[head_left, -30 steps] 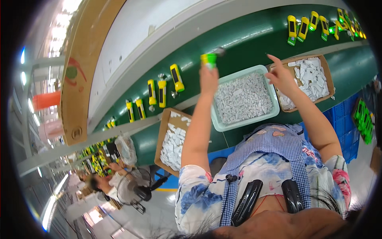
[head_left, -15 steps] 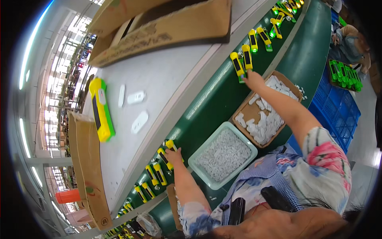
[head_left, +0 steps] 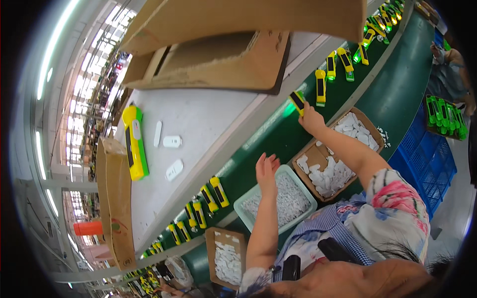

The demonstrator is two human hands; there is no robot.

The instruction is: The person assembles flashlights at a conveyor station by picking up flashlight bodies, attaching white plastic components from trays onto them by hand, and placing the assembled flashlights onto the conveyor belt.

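Observation:
My right hand point(head_left: 312, 119) is closed around the lower end of a yellow-and-green flashlight point(head_left: 296, 101) with a dark panel, raised over the green conveyor belt. Green light shines beside it. My left hand point(head_left: 267, 170) holds nothing; its fingers are apart above the far left edge of a pale teal tray point(head_left: 242, 205) filled with small whitish pieces. On the belt to the left lies a flashlight point(head_left: 219, 191) in a row of similar ones. Farther up the belt, more stand in line, the nearest flashlight point(head_left: 320, 88) just beyond my right hand.
Beside the tray, a cardboard box point(head_left: 301, 171) holds white plastic parts; another carton point(head_left: 240, 237) of white parts sits lower left. On the grey table lie a large flashlight point(head_left: 135, 144) and white covers point(head_left: 172, 141). Blue crates point(head_left: 422, 154) stand right, near another person point(head_left: 449, 67).
My left hand has let go of the flashlights at the left and moved right, over the tray. My right hand has drawn one flashlight toward me, away from the others.

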